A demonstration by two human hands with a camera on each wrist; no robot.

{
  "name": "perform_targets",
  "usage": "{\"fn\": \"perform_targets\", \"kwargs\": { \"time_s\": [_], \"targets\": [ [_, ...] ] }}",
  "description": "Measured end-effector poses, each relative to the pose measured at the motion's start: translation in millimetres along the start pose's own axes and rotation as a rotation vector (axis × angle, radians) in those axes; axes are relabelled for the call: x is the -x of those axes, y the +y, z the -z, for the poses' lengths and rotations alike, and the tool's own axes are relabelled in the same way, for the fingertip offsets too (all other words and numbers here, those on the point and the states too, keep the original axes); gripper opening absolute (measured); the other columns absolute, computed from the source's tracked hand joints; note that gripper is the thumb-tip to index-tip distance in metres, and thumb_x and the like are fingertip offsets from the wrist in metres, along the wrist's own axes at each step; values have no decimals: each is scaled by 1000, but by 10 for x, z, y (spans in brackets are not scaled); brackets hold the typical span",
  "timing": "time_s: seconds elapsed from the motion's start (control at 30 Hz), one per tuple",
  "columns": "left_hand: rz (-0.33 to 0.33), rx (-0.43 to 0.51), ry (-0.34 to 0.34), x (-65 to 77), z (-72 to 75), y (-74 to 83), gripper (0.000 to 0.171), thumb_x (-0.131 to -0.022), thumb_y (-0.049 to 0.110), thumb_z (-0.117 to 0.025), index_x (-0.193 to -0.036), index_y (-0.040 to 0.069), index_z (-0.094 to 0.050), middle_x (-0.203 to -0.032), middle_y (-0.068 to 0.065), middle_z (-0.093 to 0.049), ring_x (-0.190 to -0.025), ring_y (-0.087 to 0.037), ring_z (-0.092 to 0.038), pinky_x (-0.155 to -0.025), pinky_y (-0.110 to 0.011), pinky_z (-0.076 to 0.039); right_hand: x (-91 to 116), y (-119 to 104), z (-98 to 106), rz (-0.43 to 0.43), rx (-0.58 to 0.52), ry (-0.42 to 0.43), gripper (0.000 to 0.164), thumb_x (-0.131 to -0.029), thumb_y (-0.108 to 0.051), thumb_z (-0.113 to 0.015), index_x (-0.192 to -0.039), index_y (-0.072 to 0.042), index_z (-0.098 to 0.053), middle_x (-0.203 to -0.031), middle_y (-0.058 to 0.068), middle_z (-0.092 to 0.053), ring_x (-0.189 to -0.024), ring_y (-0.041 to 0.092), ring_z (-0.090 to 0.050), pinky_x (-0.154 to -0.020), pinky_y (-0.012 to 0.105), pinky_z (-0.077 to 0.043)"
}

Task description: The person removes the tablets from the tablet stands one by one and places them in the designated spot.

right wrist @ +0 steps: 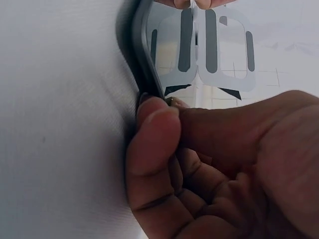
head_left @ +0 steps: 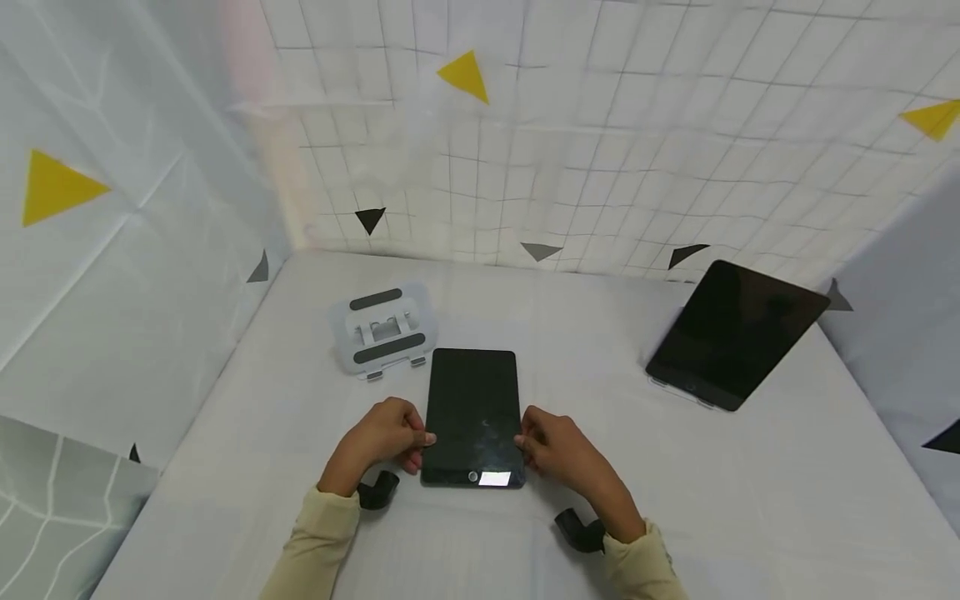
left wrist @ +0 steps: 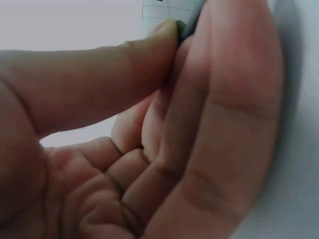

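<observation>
A black tablet (head_left: 472,408) with a round home button lies screen up in the middle of the white table. My left hand (head_left: 384,435) pinches its left edge between thumb and fingers, and my right hand (head_left: 558,446) pinches the right edge lower down. In the left wrist view, the left hand (left wrist: 164,129) covers most of the frame, with only a sliver of the tablet's edge showing. The right wrist view shows thumb and curled index of the right hand (right wrist: 199,164) at the tablet's dark rim (right wrist: 144,55).
Just behind the tablet, to the left, lies a white folding stand (head_left: 386,329) with grey pads. A second black tablet (head_left: 738,333) leans tilted on a support at the back right. White sheet walls (head_left: 525,150) close off the back and sides of the table (head_left: 585,333).
</observation>
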State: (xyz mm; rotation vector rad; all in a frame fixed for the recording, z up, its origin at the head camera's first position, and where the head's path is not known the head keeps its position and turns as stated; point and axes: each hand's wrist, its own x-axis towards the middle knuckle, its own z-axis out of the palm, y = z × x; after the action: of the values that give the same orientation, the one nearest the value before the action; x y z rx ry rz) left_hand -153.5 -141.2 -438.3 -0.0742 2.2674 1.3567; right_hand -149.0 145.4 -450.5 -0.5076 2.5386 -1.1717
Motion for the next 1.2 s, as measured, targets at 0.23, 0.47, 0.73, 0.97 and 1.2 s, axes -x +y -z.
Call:
{"fn": "perform_targets", "kwargs": {
  "time_s": [0.23,0.47,0.73,0.97,1.2],
  "targets": [
    [-15,-18,46,71,1,8,16,-97,4,-74,-85,0,-63,-67,-12,-67,-53,-20,-68,-56,-34,-59,6,-12,-34,37,23,15,12,-103,-6,-65,-95,-6,-57,-73,-5,-64,-62,10,-58,-55,29,-46],
    [-9,-50,57,111,-49,-13,19,-97,6,-75,-83,1,-63,-64,-10,-66,-51,-19,-66,-55,-34,-59,69,-87,-58,32,61,26,15,-103,-3,-66,-92,-6,-55,-71,-6,-62,-60,8,-55,-54,28,-43],
    [-11,-55,85,105,-34,-25,19,-97,6,-75,-84,0,-62,-66,-11,-67,-52,-19,-67,-56,-33,-59,25,-113,-44,34,79,43,15,-102,-3,-67,-92,-6,-55,-70,-5,-61,-61,10,-53,-57,29,-43],
    [-106,-152,57,46,-12,-4,21,-98,8,-74,-84,4,-59,-61,-8,-63,-48,-19,-63,-52,-33,-55,30,-11,-37,-10,-45,40,10,-104,-6,-64,-97,-5,-58,-74,-1,-66,-63,12,-61,-58,30,-49],
    [-347,-214,82,-23,-198,460,11,-106,14,-64,-100,5,-63,-69,-4,-62,-57,-17,-61,-54,-33,-52,122,73,200,-114,-70,155,11,-106,-17,-65,-109,-7,-63,-79,2,-66,-68,17,-62,-61,35,-50]
  ]
}}
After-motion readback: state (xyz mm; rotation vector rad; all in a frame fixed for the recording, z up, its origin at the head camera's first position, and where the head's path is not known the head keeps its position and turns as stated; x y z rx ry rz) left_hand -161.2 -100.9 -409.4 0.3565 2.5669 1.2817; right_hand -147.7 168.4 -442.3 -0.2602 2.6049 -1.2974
